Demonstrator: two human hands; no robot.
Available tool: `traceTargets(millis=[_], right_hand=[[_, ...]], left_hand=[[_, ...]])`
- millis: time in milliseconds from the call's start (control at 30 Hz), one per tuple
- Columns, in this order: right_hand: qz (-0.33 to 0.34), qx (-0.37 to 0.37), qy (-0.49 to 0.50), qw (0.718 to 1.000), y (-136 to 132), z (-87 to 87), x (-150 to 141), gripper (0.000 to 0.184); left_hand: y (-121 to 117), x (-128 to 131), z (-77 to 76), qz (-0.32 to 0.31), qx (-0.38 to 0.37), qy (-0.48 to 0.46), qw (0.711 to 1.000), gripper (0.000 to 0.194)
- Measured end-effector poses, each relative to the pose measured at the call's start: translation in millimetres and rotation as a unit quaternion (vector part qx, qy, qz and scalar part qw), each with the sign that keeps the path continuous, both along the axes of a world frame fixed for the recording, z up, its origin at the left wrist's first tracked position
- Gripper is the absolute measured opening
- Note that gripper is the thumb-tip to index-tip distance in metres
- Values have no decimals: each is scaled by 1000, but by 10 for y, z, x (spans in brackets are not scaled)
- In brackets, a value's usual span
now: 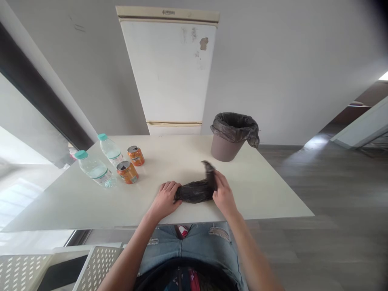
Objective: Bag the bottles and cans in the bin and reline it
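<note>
A bunched dark plastic bag [196,190] lies on the white table [91,202] in front of me. My left hand [166,198] is closed on its left end, knuckles up. My right hand [222,193] grips the right end, where a loose tip of the bag sticks up. Both hands rest on the tabletop near its front edge.
A brown bin [226,147] lined with a dark bag stands at the back right of the table. Two water bottles [95,169] and two orange cans [127,172] sit at the left. A white fridge [169,68] stands behind the table. White perforated chairs [60,266] are at lower left.
</note>
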State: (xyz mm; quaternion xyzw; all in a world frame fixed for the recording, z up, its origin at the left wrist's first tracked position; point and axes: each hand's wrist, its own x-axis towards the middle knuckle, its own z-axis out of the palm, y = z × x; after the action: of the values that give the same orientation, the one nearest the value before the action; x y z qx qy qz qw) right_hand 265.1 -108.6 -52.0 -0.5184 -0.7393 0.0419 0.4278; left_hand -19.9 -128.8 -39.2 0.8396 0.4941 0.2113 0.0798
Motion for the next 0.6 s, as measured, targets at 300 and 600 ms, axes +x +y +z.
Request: traceTargets(millis=[300, 600], right_hand=[[221, -100, -210, 947, -106, 129, 90, 71], [283, -146, -250, 914, -142, 128, 3, 75]], left_hand=[[2, 8, -48, 4, 9, -7, 1000, 51], [-45, -117, -48, -2, 96, -114, 989, 80]])
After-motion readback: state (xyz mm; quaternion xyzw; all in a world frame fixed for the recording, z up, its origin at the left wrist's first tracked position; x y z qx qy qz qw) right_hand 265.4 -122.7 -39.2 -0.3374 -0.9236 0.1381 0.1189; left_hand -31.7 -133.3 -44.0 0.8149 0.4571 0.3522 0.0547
